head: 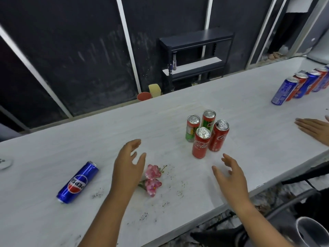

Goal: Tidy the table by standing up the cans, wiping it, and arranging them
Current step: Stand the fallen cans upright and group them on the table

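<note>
Several cans stand upright in a tight cluster mid-table: two red Coca-Cola cans (201, 145) (218, 135) in front, two red-and-green cans (192, 128) (208, 118) behind. A blue Pepsi can (77, 182) lies on its side at the left. My left hand (129, 164) hovers open between the Pepsi can and the cluster, holding nothing. My right hand (229, 175) is open too, just in front and right of the cluster. Dark crumbs (167, 202) speckle the white table (106, 132).
Pink artificial flowers (152, 180) lie beside my left hand. A row of blue and red cans (300, 86) stands at the far right. Another person's hand (313, 129) rests on the table's right edge. A black shelf (195, 56) stands behind the table.
</note>
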The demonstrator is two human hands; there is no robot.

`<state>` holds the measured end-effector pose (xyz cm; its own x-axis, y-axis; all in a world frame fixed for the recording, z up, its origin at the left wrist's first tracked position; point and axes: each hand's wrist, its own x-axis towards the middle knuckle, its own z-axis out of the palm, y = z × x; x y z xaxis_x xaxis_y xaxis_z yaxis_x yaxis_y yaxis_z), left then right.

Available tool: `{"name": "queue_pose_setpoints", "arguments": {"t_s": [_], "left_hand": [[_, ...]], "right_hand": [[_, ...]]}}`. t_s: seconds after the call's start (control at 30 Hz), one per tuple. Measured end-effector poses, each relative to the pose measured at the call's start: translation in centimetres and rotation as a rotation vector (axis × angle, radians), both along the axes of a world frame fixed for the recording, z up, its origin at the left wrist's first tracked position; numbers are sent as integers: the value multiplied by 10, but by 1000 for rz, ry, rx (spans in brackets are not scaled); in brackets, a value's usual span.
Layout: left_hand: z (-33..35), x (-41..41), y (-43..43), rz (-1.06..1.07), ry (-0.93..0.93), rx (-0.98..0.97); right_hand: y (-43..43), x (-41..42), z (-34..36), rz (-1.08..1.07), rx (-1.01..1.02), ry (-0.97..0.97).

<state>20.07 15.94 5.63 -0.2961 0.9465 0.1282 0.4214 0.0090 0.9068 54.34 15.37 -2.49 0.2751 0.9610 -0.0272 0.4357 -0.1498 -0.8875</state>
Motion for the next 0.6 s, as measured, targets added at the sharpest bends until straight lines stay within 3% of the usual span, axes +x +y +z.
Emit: {"name": "queue_pose_setpoints", "arguments": {"t_s": [0.23, 0.6], "left_hand": [[-3, -114, -46, 232, 224, -85], [-47, -213, -102, 286, 349, -307]], "right_hand": [[-30, -60, 28, 103, 49, -1], [-30, -178, 61, 344, 102, 15]]}}
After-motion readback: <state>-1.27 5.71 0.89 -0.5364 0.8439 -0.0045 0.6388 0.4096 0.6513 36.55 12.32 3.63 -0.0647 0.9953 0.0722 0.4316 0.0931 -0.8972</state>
